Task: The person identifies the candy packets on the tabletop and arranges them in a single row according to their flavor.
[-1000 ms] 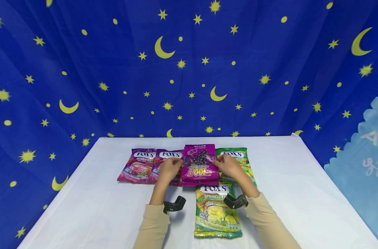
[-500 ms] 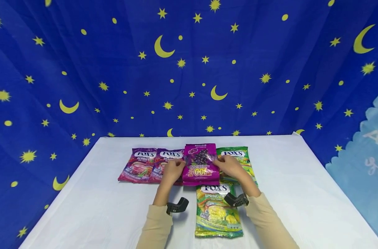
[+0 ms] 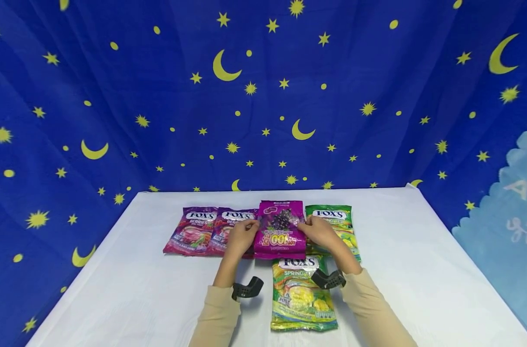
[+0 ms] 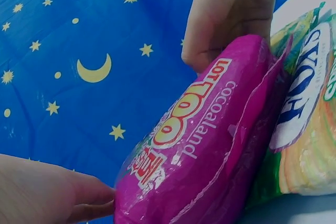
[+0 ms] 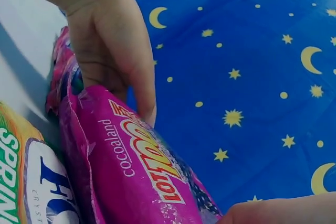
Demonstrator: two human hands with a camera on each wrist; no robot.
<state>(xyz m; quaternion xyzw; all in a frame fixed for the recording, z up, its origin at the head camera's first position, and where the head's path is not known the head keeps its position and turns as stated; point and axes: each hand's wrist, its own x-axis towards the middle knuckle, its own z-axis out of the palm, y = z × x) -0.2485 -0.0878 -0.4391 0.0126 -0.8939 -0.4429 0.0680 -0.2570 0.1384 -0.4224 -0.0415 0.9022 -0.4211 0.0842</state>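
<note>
A magenta Lot 100 candy bag [image 3: 280, 231] with dark grapes on it lies among the other bags, its lettering upside down in the head view. My left hand [image 3: 242, 237] pinches its left edge. On the opposite edge, my right hand [image 3: 321, 233] pinches it too. The left wrist view shows the same candy bag [image 4: 199, 140] bulging between both hands. Beneath my left hand are two purple Fox's Berries candy bags, the outer one [image 3: 193, 233] and the inner one [image 3: 222, 231]. A green Fox's candy bag [image 3: 344, 226] is partly hidden by my right hand.
Nearer me, a green and yellow Fox's Spring Tea candy bag [image 3: 302, 303] lies flat, its top touching or just under the magenta one. All rest on a white table [image 3: 128, 289]. A blue curtain [image 3: 159, 96] with moons and stars hangs behind.
The magenta bag has shifted slightly right, with my left hand following it. The green bag on the right has slid a little right too. Both hands keep their hold.
</note>
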